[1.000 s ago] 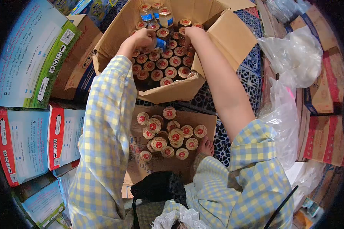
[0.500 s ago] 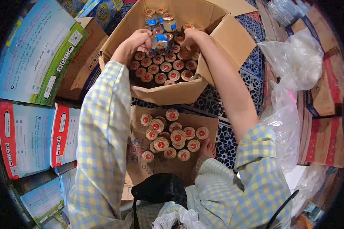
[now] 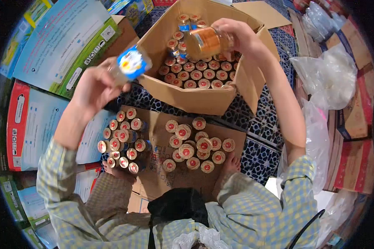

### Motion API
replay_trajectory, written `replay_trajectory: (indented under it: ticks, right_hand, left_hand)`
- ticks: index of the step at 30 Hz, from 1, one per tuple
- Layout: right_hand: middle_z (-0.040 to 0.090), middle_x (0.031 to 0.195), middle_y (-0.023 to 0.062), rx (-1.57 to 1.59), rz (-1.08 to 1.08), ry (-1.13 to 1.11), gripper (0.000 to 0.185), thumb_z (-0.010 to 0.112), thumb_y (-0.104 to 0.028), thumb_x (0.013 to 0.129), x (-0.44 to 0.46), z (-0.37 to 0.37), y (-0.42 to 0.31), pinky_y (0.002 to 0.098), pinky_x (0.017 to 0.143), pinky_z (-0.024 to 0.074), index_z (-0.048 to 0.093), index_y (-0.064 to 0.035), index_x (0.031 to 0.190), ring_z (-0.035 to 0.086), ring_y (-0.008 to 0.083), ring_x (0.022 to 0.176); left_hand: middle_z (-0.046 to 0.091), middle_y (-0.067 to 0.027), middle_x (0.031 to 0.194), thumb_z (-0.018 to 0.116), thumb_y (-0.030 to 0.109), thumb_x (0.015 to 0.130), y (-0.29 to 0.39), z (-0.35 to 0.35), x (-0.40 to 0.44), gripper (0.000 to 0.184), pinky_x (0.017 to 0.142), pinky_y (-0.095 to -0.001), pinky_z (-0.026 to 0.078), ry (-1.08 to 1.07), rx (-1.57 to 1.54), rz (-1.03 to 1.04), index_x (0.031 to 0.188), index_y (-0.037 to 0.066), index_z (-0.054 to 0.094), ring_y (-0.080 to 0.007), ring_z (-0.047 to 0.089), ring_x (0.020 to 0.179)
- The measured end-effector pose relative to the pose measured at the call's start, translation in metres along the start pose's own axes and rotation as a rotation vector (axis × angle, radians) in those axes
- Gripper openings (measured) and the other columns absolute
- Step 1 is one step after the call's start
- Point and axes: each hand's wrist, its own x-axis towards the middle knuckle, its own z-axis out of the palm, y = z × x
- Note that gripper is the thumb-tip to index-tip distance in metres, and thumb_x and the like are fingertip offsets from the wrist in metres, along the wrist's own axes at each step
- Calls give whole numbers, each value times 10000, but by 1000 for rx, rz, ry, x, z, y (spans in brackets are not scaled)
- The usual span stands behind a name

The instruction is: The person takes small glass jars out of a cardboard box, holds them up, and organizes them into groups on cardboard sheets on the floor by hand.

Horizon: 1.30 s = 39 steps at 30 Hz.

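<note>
Head view: held a blue-labelled jar, tilted, pinched in the left hand beside the carton; gripped an amber jar sideways in the right hand above it, apparently for clearance. Grouped others lid-up, seemingly for stability, near the cardboard sheet's left and right edges. Counted one jar per hand, one carton, roughly sixteen lids per cluster.

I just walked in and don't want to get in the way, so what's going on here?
A person is handling jars with both hands. The left hand holds a blue-labelled jar by the left side of an open carton; the right hand holds an orange-looking jar over it. Many more jars are inside, and two clusters, a left one and a right one, sit near the person's feet.
</note>
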Motion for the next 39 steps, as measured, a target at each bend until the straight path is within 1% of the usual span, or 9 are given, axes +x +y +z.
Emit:
replay_trajectory:
  ticks: [5,8,15,21,24,29,33,36,39]
  right_hand:
    - [550,799,35,-16,-125,17,284,584,-231,786,-43,50,-22,237,646,509,569,0,951,587,115,758]
    - [551,858,41,18,-223,-16,276,643,-137,734,-62,66,-23,243,712,508,565,10,955,582,124,802]
    - [507,997,76,-185,-467,-63,359,692,50,599,-77,91,-20,261,802,482,564,13,932,535,142,949]
    - [495,999,87,-133,-347,-132,343,691,42,606,-89,108,-19,253,810,475,565,12,923,521,139,958]
    - [492,1005,88,-113,-266,-156,346,690,41,604,-94,112,-16,250,810,474,566,14,925,525,136,938]
    - [492,986,77,-118,-138,-161,340,678,35,609,-99,118,-7,243,792,479,568,21,930,530,129,907]
    - [492,958,68,-134,-100,-164,329,674,24,613,-102,123,1,231,752,488,574,23,926,536,122,877]
    - [492,936,63,-154,-68,-172,315,670,14,615,-104,127,5,224,721,494,581,19,918,540,115,850]
    - [499,902,57,-241,-11,-159,294,668,-2,617,-105,131,10,218,678,503,593,16,901,544,103,802]
  left_hand:
    - [523,-181,921,400,-21,570,-17,-1,-79,615,358,-181,382,183,-43,-59,1182,25,372,-233,549,605]
    - [522,-214,815,429,-25,550,-25,5,-108,539,412,-218,450,283,-163,-110,1087,-6,386,-240,562,600]
    - [543,-207,912,407,-3,585,-55,-17,-123,590,415,-213,462,231,-208,-124,1173,3,359,-224,581,619]
    - [553,-204,966,404,12,610,-65,-34,-127,579,466,-208,495,221,-164,-168,1188,4,373,-227,599,661]
    - [564,-187,781,420,-2,609,-65,-36,-126,386,442,-221,469,288,-191,-168,995,16,410,-216,592,608]
    - [561,-156,774,431,-1,594,-69,-45,-121,369,410,-212,425,423,-206,-119,962,21,432,-193,562,570]
    - [570,-82,779,435,20,625,-85,-96,-116,439,384,-186,365,464,-3,-25,1063,36,458,-113,551,583]
    - [545,-62,666,468,23,601,-86,-124,-107,304,368,-236,345,489,567,73,904,34,491,-133,498,474]
    - [542,-51,610,497,52,610,-86,-147,-88,257,372,-244,351,496,745,20,866,30,515,-123,502,467]
